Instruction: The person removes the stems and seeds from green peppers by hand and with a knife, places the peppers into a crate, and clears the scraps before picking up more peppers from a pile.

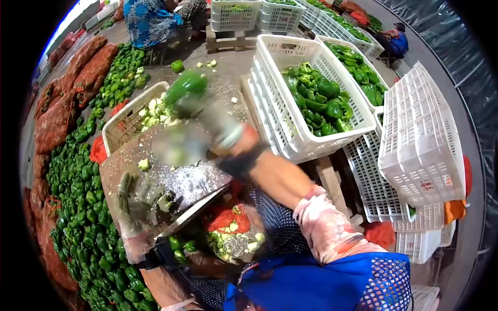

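My right hand (215, 122), gloved and smeared by motion, reaches over the board with a large green pepper (187, 87) at its fingers. A pale blurred shape (179, 145) below it cannot be made out. On the left part of the wet, seed-strewn board (116, 168) rests my left hand (142, 199), also gloved, its fingers apart. A pale green pepper core (165, 202) lies by its fingertips, and another cut piece (143, 165) sits farther up. Behind the board stands a white crate (111, 136) with pepper cores inside.
Green peppers (93, 207) are heaped at the left beside red mesh sacks (57, 122). Stacked white crates (332, 137) with peppers stand at the right, near tilted crates (420, 145). A person in blue patterned clothes (150, 23) is at the top; another person (397, 41) sits far right.
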